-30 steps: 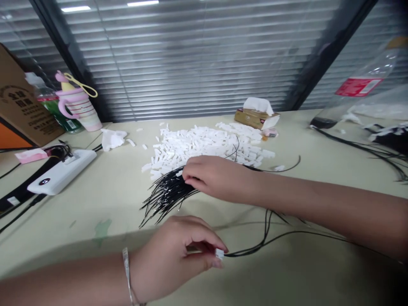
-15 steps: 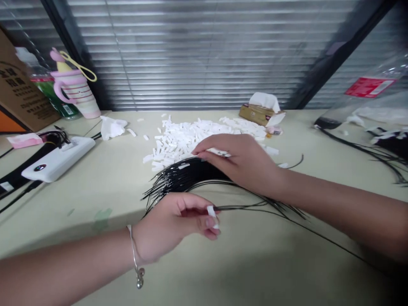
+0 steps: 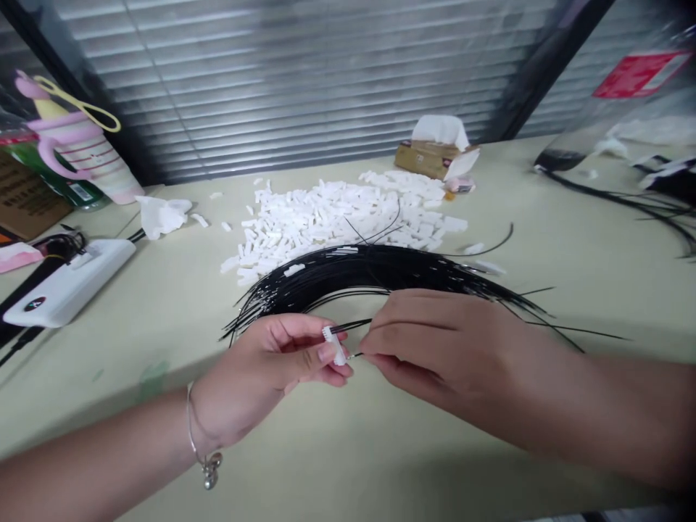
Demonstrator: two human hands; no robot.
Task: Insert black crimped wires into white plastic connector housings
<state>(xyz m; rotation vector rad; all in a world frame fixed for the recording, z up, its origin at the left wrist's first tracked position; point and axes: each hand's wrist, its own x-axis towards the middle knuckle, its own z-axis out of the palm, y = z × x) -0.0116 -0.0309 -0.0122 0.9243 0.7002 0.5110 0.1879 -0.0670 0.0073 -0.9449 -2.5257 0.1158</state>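
Observation:
My left hand (image 3: 288, 355) pinches a small white connector housing (image 3: 334, 346) between thumb and fingers. Black wires (image 3: 351, 325) run from the housing's upper end toward my right hand. Close on the right, my right hand (image 3: 424, 341) is closed on a black wire (image 3: 356, 355); its bare metal tip points at the housing's lower part. Whether the tip touches the housing I cannot tell. Behind both hands lies a thick curved bundle of black wires (image 3: 375, 268). A heap of white connector housings (image 3: 326, 217) spreads beyond the bundle.
A white power bank (image 3: 70, 283) with cables lies at left, near a crumpled tissue (image 3: 163, 215) and a pink striped cup (image 3: 92, 156). A tissue pack (image 3: 429, 156) stands at the back. On the right are a large clear bottle (image 3: 603, 109) and more black wires (image 3: 625, 196).
My right hand has come down from the wire bundle to the connector housing, bringing a wire. My left hand keeps its hold on the housing. The camera view has shifted and tilted.

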